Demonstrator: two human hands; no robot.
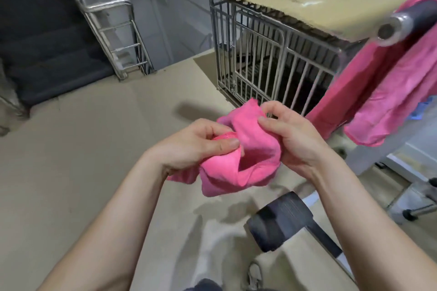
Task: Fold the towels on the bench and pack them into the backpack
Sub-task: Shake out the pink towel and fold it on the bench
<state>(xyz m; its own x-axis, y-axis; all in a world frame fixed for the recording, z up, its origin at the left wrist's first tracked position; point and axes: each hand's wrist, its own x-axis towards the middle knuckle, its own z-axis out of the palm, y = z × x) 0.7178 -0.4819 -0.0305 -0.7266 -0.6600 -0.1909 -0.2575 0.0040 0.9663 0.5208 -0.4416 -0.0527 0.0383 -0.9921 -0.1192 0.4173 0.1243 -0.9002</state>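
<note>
- Left hand (189,149): in front of the wire cage (307,73), toward its left corner. Thumb and curled fingers pinch a bunched edge of the pink towel (246,160).
- Pink towel: held in the air between both hands, in front of the cage door and lower in the view. Crumpled, not flat; loose folds hang below the hands.
- Padded roller (281,220): black, on a dark stem, nearer the person than the cage and below the held towel.
- Right hand (293,134): in front of the cage door. Thumb and forefinger nip the towel's upper right edge; the other fingers are curled behind the cloth.
- Cardboard sheet (331,2): lies flat on the cage roof.
- Draped towels (378,101): pink, hanging just right of the cage.
- Bar (406,21): metal end, dark sleeve; it carries the draped towels, above the cage's right end.
</note>
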